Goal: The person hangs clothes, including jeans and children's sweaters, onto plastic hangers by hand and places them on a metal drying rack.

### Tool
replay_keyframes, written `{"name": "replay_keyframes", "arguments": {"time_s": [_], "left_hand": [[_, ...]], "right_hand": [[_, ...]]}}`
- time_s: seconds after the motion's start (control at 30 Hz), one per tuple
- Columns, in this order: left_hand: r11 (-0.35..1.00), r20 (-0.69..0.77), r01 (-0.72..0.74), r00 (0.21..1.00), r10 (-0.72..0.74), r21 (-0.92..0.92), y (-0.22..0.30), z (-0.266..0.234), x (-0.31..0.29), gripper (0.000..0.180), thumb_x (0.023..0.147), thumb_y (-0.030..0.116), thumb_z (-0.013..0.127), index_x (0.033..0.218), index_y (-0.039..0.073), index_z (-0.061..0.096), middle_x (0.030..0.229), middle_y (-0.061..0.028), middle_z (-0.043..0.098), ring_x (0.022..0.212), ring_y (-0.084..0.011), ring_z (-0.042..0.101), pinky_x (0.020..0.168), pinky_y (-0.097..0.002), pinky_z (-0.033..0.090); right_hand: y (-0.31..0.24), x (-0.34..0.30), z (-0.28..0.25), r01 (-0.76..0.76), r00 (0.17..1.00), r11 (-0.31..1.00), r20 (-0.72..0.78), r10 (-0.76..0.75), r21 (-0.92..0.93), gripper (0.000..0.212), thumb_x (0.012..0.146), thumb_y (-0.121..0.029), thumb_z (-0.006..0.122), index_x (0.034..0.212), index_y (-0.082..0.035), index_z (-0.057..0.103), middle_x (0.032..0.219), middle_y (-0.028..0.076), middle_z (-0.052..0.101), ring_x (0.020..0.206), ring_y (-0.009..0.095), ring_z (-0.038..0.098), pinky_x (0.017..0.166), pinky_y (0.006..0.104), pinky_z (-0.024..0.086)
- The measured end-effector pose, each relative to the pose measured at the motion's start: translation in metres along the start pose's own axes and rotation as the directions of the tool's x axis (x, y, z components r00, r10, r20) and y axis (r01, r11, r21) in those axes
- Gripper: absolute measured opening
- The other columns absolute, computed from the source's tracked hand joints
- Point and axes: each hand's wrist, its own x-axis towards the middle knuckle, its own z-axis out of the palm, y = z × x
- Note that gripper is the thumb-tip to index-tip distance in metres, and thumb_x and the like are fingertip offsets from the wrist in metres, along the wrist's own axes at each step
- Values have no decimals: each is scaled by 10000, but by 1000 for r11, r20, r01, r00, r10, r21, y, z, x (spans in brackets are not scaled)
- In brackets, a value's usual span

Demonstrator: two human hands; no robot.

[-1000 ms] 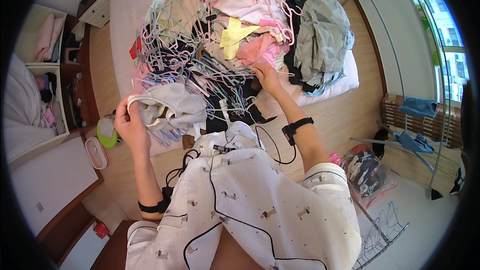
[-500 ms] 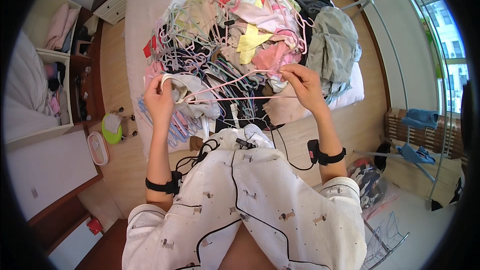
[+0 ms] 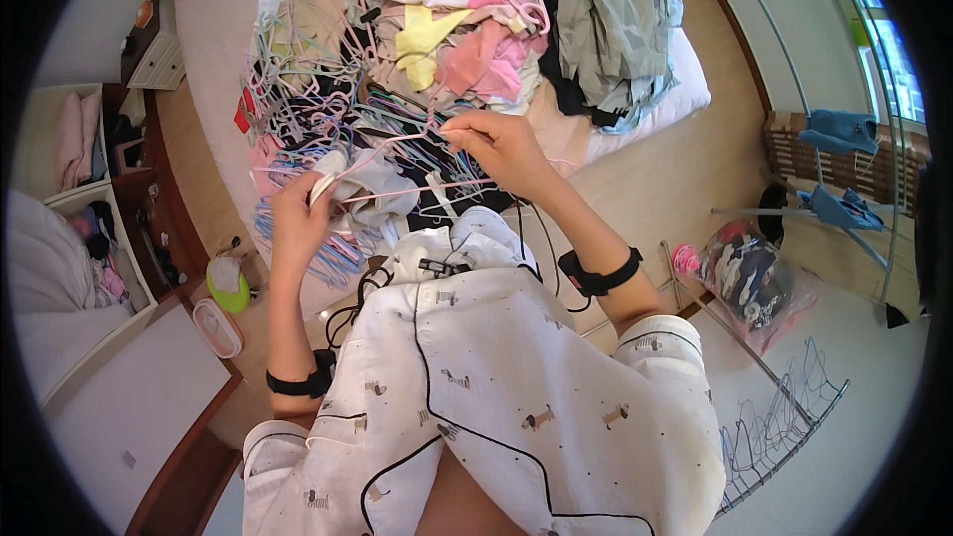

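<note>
My left hand (image 3: pixel 300 218) is closed on the white-edged opening of a light grey garment (image 3: pixel 382 206), which hangs over the near side of the pile. My right hand (image 3: pixel 504 151) pinches a pink clothes hanger (image 3: pixel 422 191) near its hook. One end of the hanger reaches the garment's opening by my left hand; exactly how far it goes in is hidden. The hanger's other end sticks out past my right wrist. Just beyond both hands lie many tangled hangers (image 3: pixel 298 104) and heaped clothes, including a yellow piece (image 3: pixel 422 50) and a pink piece (image 3: pixel 486 60).
The bed (image 3: pixel 213 50) carries the heap, with a grey garment (image 3: pixel 615 30) at its right. A drying rack with blue clothes (image 3: pixel 839 131) stands right, near a clear bag of clothes (image 3: pixel 749 283) and wire hangers (image 3: pixel 784 427). Open shelves (image 3: pixel 74 194) line the left.
The view has shifted, so the bed and heap sit further up and left. My right hand has come closer to my left, still pinching the hanger; my left keeps hold of the garment.
</note>
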Motion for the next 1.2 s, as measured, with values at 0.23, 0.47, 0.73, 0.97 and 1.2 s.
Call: {"name": "replay_keyframes", "arguments": {"time_s": [0.23, 0.47, 0.73, 0.97, 1.2], "left_hand": [[977, -107, 83, 992, -63, 198, -38, -18, -6, 139, 845, 7, 633, 983, -5, 644, 831, -168, 625, 718, -277, 592, 686, -328, 477], [916, -286, 402, 877, -386, -4, -42, -31, -21, 147, 971, 175, 627, 1015, 45, 680, 801, 28, 577, 605, -45, 475, 444, -212, 378], [845, -381, 512, 758, -529, -155, -76, -51, -60, 174, 967, 223, 636, 1041, 73, 688, 794, 44, 554, 622, -26, 478, 444, -197, 418], [837, -481, 480, 686, -545, -263, -105, -101, -106, 214, 976, 251, 625, 1103, 89, 679, 777, 59, 554, 592, -16, 450, 444, -194, 399], [883, -617, 341, 631, -469, -322, -110, -137, -142, 182, 984, 200, 608, 1076, 60, 678, 754, 54, 556, 577, -9, 451, 438, -179, 368]], "right_hand": [[248, -30, -29, -452, 881, 872, 62, 470, -189, 281, 945, -186, 526, 1092, -3, 680, 1078, 183, 689, 1007, 296, 660, 865, 378, 514], [408, -98, 23, -157, 906, 625, 140, 399, -765, 259, 848, -117, 522, 992, -82, 735, 1254, 181, 619, 1008, 354, 643, 904, 419, 500], [296, -26, 14, -126, 697, 821, 539, 473, -557, 241, 755, -4, 613, 885, -126, 776, 964, 109, 685, 886, 293, 662, 805, 384, 526], [189, 17, 34, 76, 920, 986, 391, -12, -147, 178, 793, 50, 631, 877, -52, 751, 812, 106, 673, 762, 260, 659, 692, 341, 527], [120, 80, 48, -248, 969, 943, 71, 238, 224, 201, 848, 78, 572, 975, 33, 721, 931, 96, 677, 807, 164, 673, 698, 287, 550]]}}
